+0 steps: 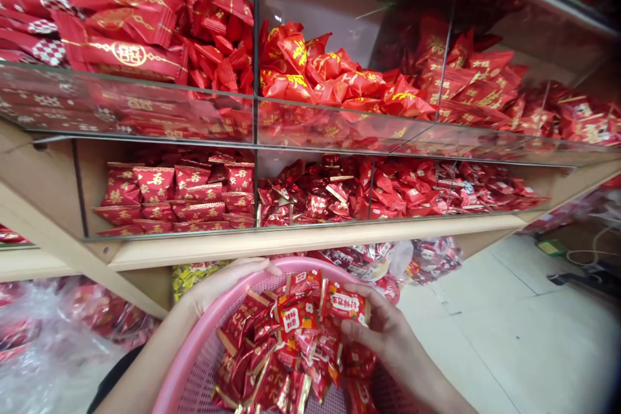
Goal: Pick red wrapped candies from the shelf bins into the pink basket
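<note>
A pink plastic basket [181,362] with perforated walls sits at the bottom middle, holding a heap of small red wrapped packets [272,362]. My left hand [228,281] is closed on the basket's far left rim, with the fingers lying along it. Inside the basket, my right hand [381,323] pinches a red candy packet [345,303] with a white label and orange fruit print between thumb and fingers. Right beside it, a similar packet [295,318] lies face up on the heap. The basket's near side is cut off by the frame.
Just beyond the basket runs a wooden shelf edge [310,237]. Clear-fronted compartments hold red packets, such as stacked square ones [155,184] and larger gold-printed ones [130,55]. Bagged goods [436,259] lie below, clear plastic [43,362] at left, tiled floor [504,330] at right.
</note>
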Available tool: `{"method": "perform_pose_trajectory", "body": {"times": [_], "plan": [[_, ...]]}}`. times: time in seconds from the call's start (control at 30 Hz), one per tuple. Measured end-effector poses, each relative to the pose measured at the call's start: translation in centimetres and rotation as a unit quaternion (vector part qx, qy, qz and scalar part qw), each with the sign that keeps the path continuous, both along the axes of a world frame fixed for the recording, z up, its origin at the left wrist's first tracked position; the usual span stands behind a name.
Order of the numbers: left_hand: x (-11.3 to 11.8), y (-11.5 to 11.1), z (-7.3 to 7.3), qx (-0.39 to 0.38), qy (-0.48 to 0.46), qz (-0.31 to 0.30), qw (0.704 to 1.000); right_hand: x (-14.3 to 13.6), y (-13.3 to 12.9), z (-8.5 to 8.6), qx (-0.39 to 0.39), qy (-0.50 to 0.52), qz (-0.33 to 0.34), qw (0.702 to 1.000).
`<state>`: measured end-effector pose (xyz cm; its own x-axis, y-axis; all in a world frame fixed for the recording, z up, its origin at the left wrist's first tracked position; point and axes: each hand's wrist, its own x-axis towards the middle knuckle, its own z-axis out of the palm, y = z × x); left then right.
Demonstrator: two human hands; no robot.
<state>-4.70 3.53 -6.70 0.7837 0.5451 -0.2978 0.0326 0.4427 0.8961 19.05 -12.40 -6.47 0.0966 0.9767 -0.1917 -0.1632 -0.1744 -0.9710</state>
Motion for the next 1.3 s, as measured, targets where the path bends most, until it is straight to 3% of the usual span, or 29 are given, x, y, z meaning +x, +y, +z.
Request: {"method": "perform_pose_trajectory", "body": {"times": [0.3, 0.5, 0.67, 0.83, 0.97, 1.07, 1.17, 1.3], "plan": [[0.1, 0.0, 0.2, 0.021, 0.016, -0.001, 1.0, 1.1, -0.5, 0.4, 0.011, -0.071, -0.031, 0.997], [0.1, 0.0, 0.1, 0.016, 0.011, 0.001, 1.0, 0.7, -0.6, 1.7, -0.02, -0.017, -0.053, 0.998], [0.1, 0.0, 0.3, 0.019, 0.016, 0.005, 1.0, 0.6, -0.4, 2.7, -0.045, 0.02, -0.137, 0.989], [0.2, 0.0, 0.4, 0.017, 0.028, 0.009, 0.999, 1.0, -0.3, 2.8, -0.025, 0.158, -0.123, 0.98], [0.2, 0.0, 0.4, 0.017, 0.028, 0.007, 0.999, 1.0, -0.1, 2.9, -0.037, 0.172, -0.122, 0.977], [0.2, -0.1, 0.4, 0.008, 0.024, 0.002, 1.0, 1.1, 0.2, 3.0, -0.041, 0.11, -0.088, 0.989], [0.2, -0.1, 0.3, 0.007, 0.021, -0.002, 1.0, 1.3, 0.5, 2.7, -0.004, -0.032, -0.019, 0.999], [0.2, -0.1, 0.3, 0.011, 0.023, -0.004, 1.0, 1.1, 0.8, 2.4, 0.058, -0.201, 0.047, 0.977]]}}
